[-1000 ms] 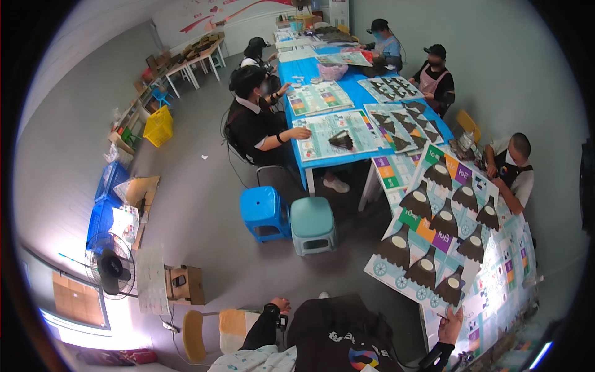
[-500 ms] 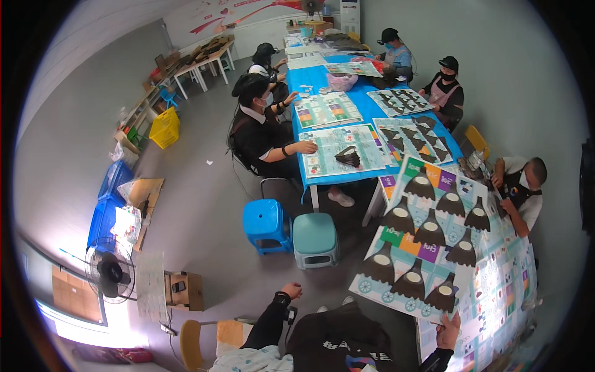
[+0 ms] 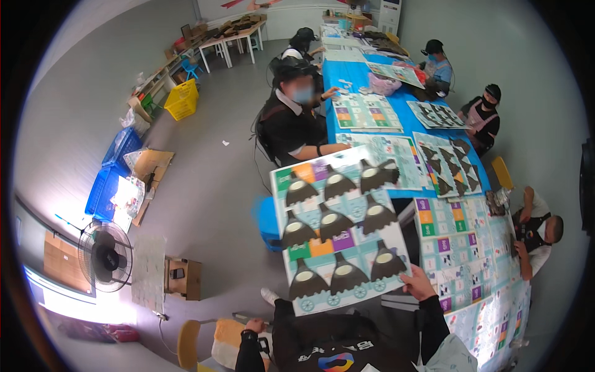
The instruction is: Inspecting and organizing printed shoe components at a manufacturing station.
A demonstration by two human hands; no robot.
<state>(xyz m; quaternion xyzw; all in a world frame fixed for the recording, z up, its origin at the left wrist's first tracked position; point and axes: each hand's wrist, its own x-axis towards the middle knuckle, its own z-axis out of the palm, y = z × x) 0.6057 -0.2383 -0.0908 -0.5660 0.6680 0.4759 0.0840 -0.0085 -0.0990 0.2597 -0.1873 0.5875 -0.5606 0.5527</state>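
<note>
In my right hand [image 3: 419,283] is the lower right corner of a printed board [image 3: 334,304], held up and tilted in front of me. Several dark brown, bell-shaped pieces [image 3: 338,277] with scalloped lower edges and pale ovals lie on it in rows. At the board's top right, a dark piece [image 3: 387,172] overlaps the edge. Low in the view, my left hand [image 3: 254,325] is beside a chair seat with an orange and white cover [image 3: 230,340]. Its fingers are too small to read, and whether it touches the chair cannot be made out.
A blue-covered table [image 3: 338,69] carries more boards, with people seated along both sides. To my right, printed sheets cover another table [image 3: 455,273], where a person [image 3: 539,232] sits. A blue stool [image 3: 268,223] stands partly behind my board. A fan [image 3: 106,255] and cardboard box [image 3: 184,279] stand left.
The board in my right hand has swung left, away from the right-hand table and across my front. My left hand has moved down and left, to the chair. The whole view has shifted.
</note>
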